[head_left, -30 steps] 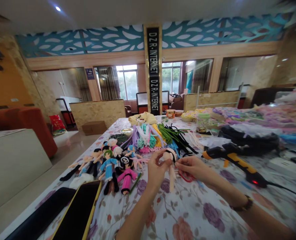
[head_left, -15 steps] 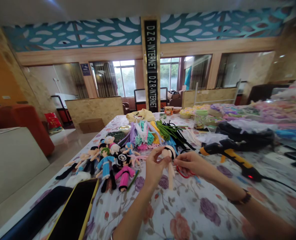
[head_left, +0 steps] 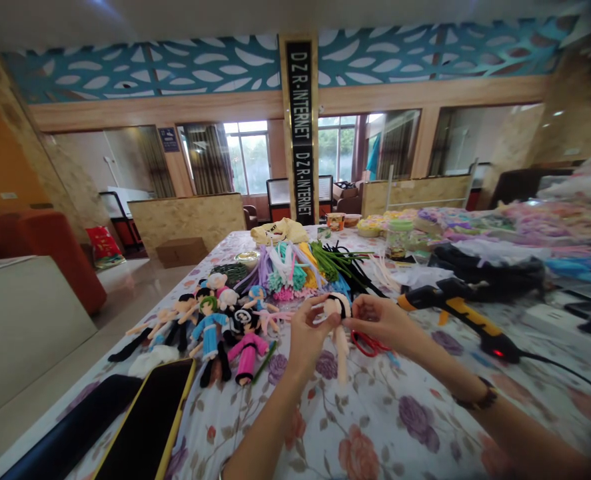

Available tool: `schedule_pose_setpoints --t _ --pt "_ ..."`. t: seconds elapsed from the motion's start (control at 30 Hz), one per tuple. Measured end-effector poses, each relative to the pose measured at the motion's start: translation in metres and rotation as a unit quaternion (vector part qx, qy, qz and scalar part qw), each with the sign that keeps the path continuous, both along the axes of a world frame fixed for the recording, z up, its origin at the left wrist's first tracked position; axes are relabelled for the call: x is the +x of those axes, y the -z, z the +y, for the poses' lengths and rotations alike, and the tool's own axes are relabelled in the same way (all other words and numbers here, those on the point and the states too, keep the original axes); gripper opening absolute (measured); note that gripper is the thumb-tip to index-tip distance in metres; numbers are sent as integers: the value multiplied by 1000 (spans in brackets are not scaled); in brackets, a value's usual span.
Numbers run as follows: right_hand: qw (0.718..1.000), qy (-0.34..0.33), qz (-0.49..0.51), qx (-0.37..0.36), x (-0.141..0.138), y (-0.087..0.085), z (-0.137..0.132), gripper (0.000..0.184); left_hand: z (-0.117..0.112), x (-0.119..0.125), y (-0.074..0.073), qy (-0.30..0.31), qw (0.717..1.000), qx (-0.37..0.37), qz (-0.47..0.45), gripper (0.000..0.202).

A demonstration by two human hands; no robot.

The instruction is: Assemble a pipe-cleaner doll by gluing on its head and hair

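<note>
Here we are, our left hand [head_left: 309,339] gripping a pale, slim, fuzzy doll [head_left: 342,353] while our right hand [head_left: 386,325] pinches the soft black strip [head_left: 345,305] across its head; red looped handles [head_left: 368,347] lie just below, and a black-and-yellow glue gun [head_left: 468,319] glows red on our white floral-clothed counter [head_left: 325,427].

Looks fuzzy and matt on doll [head_left: 341,341] and stems [head_left: 289,267]; smooth plastic on glue gun [head_left: 470,321]; glossy on floor [head_left: 138,285].

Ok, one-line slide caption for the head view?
Both hands at a pale doll with a black strip on its head, more dolls to the left, glue gun to the right.
</note>
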State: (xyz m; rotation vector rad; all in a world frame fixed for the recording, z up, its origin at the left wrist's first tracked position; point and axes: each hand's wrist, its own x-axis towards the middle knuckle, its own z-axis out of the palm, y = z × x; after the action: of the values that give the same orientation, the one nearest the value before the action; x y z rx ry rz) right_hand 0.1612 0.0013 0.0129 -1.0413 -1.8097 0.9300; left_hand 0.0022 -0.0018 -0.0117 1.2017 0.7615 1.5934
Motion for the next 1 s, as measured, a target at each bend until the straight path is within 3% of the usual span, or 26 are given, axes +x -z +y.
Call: schedule_pose_setpoints --t 0.3,0.67,1.0 --pt "999 22 -7 48 -1 5 1 37 0 0 0 -7 1000 -14 -7 34" --pt "957 58 -2 283 -9 5 -4 25 -1 0 0 6 999 -19 -33 34" --pt "958 26 40 283 -6 9 0 23 -4 2 -5 58 996 -42 -44 37"
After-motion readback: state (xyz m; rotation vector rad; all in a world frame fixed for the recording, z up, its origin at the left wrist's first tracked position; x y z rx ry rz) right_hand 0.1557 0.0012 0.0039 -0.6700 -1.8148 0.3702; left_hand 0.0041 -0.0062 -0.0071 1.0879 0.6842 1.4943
